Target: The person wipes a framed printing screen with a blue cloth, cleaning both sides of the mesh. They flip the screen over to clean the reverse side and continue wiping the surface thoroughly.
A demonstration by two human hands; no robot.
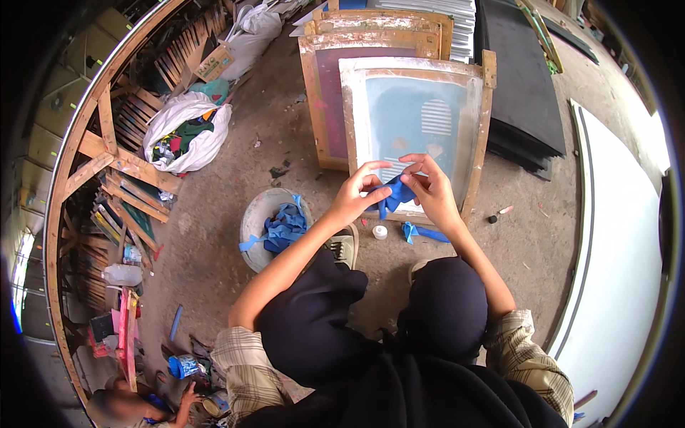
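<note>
In front of my knees, my left hand (360,191) and my right hand (432,189) hold a small piece of blue fabric (392,198) between them. Both pinch it with thumb and fingers, and part of it is hidden behind the fingers. To the left of my foot stands a round grey tub (247,214) holding several crumpled blue fabric pieces (287,227). Beyond my right wrist, on the floor, lies a blue strip (432,235) with a lighter blue scrap (409,232) at its end. A small white round container (379,232) sits near it.
Wooden-framed printing screens (414,107) lean upright just beyond my hands. A stack of black sheets (524,93) stands behind them, and a large white panel (606,285) lies right. At left are a white sack (187,153) of cloth and wooden racks. Another person's hand (189,396) shows lower left.
</note>
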